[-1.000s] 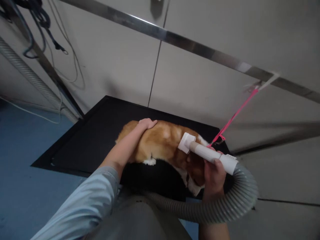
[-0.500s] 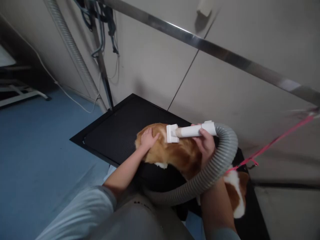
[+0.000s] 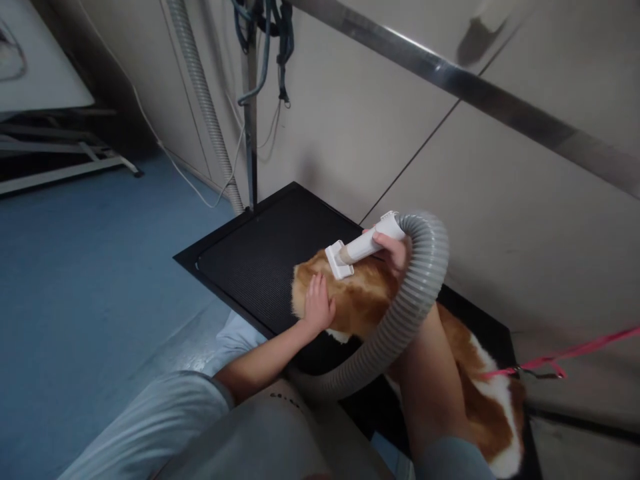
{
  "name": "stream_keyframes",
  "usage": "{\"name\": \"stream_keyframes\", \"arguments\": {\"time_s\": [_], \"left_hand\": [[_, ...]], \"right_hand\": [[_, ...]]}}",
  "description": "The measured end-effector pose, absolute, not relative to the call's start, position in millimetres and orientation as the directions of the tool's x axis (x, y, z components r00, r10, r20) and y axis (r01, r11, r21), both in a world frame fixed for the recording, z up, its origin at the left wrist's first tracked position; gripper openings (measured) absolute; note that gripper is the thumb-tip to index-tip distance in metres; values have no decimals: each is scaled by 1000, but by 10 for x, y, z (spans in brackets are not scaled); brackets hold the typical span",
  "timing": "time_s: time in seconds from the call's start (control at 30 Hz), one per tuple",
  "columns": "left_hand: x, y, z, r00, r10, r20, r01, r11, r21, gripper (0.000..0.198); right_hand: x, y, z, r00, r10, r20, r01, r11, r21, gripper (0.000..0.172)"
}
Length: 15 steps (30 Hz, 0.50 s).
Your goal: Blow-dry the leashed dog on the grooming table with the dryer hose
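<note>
The left hand (image 3: 319, 305) lies flat, fingers apart, on the rear of the dog (image 3: 370, 303), which lies on the black tabletop (image 3: 260, 253). The right hand (image 3: 395, 252) has its grip clamped around the white nozzle (image 3: 361, 248); the nozzle head touches the fur just beside the left hand. The grey hose (image 3: 415, 293) curves over the right arm.

This is a pet grooming room. A ginger-and-white dog (image 3: 370, 300) lies on a black ribbed rubber tabletop (image 3: 265, 253) set against plain grey wall panels (image 3: 500, 193). A pink leash (image 3: 565, 353) runs from the dog's far end toward the wall. Over the dog, a white plastic nozzle (image 3: 357, 250) on a grey corrugated hose (image 3: 405, 313) rests on the fur. Behind the tabletop stands a metal pole (image 3: 250, 133) hung with dark straps, and blue floor (image 3: 90, 267) spreads beside it.
</note>
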<state>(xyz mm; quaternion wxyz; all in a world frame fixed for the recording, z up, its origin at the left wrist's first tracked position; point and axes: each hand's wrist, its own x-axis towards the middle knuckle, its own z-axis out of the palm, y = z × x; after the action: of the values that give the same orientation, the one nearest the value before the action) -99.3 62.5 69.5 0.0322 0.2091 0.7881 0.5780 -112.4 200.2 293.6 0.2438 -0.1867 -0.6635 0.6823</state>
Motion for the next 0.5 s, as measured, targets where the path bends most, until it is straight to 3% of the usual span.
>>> {"name": "stream_keyframes", "arguments": {"time_s": [0.1, 0.23, 0.5], "left_hand": [[-875, 675, 707, -812, 517, 272, 512, 406, 757, 67], [-842, 810, 851, -683, 657, 319, 695, 450, 561, 65], [-808, 1076, 1068, -666, 682, 301, 687, 403, 605, 59]], "right_hand": [[-1309, 1942, 2935, -814, 577, 69, -54, 43, -998, 42], [-1456, 1846, 2940, -830, 554, 57, -5, 95, -995, 44], [-1719, 1545, 2979, -869, 482, 114, 146, 469, -871, 33]]}}
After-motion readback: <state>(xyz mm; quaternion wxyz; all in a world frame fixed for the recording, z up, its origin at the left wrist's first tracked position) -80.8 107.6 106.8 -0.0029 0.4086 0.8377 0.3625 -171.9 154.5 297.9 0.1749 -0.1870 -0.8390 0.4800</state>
